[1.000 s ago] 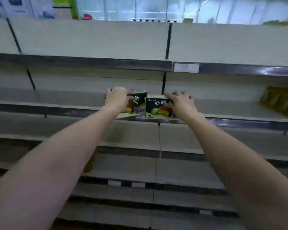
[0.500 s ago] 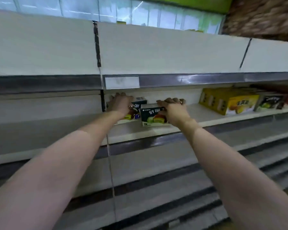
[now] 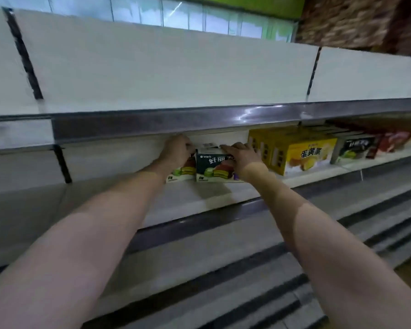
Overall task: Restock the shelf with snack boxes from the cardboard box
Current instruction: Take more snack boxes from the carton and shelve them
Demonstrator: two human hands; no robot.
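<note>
Both hands are on the shelf (image 3: 207,198), each setting down one dark green snack box. The left hand (image 3: 176,150) curls over the top of the left snack box (image 3: 182,172), which is mostly hidden behind the wrist, and the right hand (image 3: 241,155) wraps over the top right corner of the right snack box (image 3: 214,168), fingers bent along its upper edge. The two boxes stand upright and touching, faces toward the aisle, set back from the shelf lip. To finish this placement well, I would judge that the boxes should slide back together until they line up with the yellow box (image 3: 299,154) just to the right, closing the small gap there, with the printed fronts kept square to the aisle before the fingers let go. Pressing down at the top corners could tip a light carton, so a push from the front face looks safer. Farther right on the same shelf sit another dark green box (image 3: 356,148) and a red pack (image 3: 394,142), too blurred to read. The cardboard box that supplies the stock is out of view, so what remains in it cannot be told.
</note>
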